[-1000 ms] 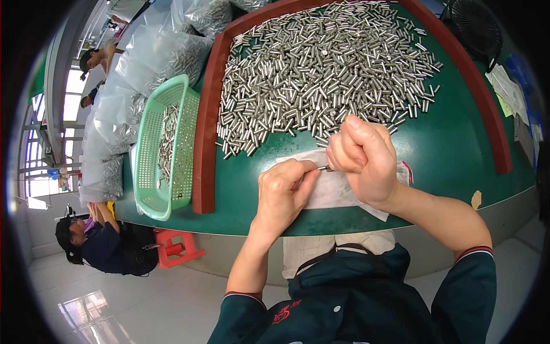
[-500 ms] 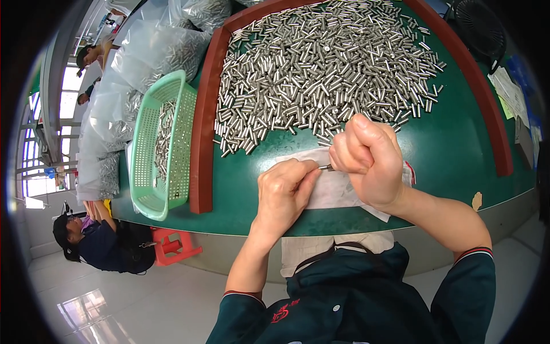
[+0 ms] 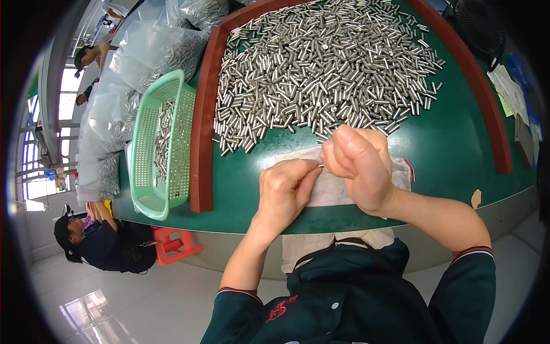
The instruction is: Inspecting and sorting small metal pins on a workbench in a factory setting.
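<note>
Hands barely shifted since earlier, left hand (image 3: 285, 192) and right hand (image 3: 358, 163) pinching one tiny metal pin (image 3: 321, 167) mid-frame, so a slip could've dropped it into the pile of pins (image 3: 321, 69).

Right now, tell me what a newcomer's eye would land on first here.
First the big heap of small silver metal cylinders spread over the green table inside a red-brown frame. Next, the left hand and right hand meeting over a white cloth at the near edge, pinching one small metal piece between them. To the left, a mint-green plastic basket holds more cylinders.
</note>
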### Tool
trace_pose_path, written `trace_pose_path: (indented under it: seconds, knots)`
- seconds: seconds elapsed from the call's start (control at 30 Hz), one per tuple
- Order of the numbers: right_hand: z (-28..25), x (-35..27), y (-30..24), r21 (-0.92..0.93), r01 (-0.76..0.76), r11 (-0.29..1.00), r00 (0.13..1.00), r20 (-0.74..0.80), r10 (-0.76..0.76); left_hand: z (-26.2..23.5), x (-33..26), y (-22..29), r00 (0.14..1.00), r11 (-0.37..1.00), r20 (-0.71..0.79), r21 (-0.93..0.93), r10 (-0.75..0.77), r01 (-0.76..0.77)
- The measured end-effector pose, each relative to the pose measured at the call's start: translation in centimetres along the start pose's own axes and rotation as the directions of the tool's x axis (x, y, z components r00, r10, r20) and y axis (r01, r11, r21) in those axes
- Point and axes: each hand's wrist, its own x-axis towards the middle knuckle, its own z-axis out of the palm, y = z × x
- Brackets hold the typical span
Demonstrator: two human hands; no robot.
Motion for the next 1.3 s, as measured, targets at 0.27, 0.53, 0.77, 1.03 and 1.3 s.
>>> trace_pose_path:
  seconds: [0.27, 0.53, 0.77, 1.03, 1.3]
  knots:
    - [-0.4, 0.2, 0.1, 0.056, -0.005, 0.998, 1.000, -0.005, 0.005, 0.2, 0.0, 0.4, 1.000, 0.999, -0.015, 0.040, -0.018, 0.018]
    - [-1.2, 0.4, -0.4, 0.071, -0.023, 0.997, 1.000, -0.011, 0.024, -1.1, -0.7, -0.8, 0.924, 0.498, 0.097, -0.819, -0.370, 0.285]
    - [-1.4, 0.5, -0.1, 0.124, -0.070, 0.990, 0.997, -0.024, 0.074, -1.7, -0.5, -1.8, 0.860, 0.026, 0.326, -0.931, -0.394, 0.365]
    - [-1.2, 0.6, -0.3, 0.116, -0.073, 0.990, 0.997, -0.014, 0.075, -2.2, -0.2, -2.2, 0.858, -0.041, 0.361, -0.927, -0.366, 0.373]
    - [-1.3, 0.5, -0.5, 0.088, -0.078, 0.993, 0.997, -0.009, 0.079, -2.2, 0.1, -1.4, 0.837, -0.083, 0.341, -0.937, -0.427, 0.339]
